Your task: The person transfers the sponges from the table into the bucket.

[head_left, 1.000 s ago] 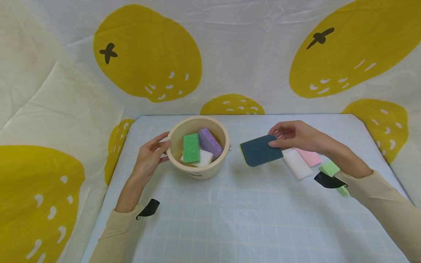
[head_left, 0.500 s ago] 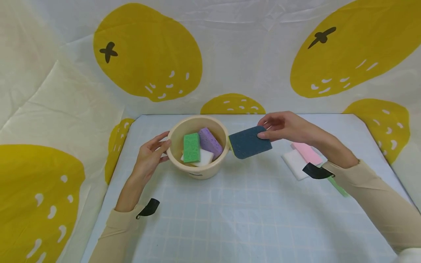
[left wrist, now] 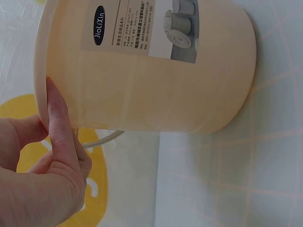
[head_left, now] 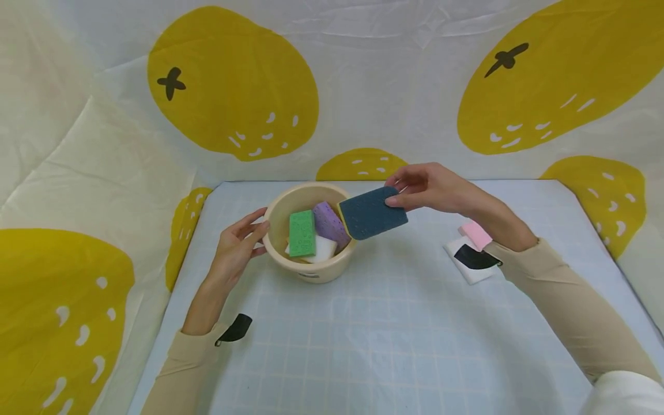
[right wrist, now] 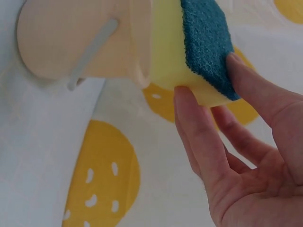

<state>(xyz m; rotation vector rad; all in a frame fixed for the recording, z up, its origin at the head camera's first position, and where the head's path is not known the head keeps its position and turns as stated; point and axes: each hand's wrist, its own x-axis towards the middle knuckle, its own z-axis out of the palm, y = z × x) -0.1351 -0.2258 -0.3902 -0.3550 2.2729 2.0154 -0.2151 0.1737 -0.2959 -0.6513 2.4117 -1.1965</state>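
Note:
A cream plastic bucket stands upright at the back of the table, its label showing in the left wrist view. My left hand pinches its rim on the left side, thumb over the edge and fingers outside. Inside lie a green sponge, a purple sponge and a white sponge. My right hand pinches a dark blue and yellow scouring sponge by its right end. The sponge's left end overlaps the bucket's right rim in the head view; its yellow foam layer shows in the right wrist view.
Right of the bucket, a white sponge pad and a pink sponge lie partly under my right forearm. The bucket's handle hangs down its side. A lemon-print cloth rises behind the blue checked table.
My right hand has carried the scouring sponge left and slightly away from me, up to the bucket's right rim. My forearm now hides the green pieces on the right. The left hand stays still.

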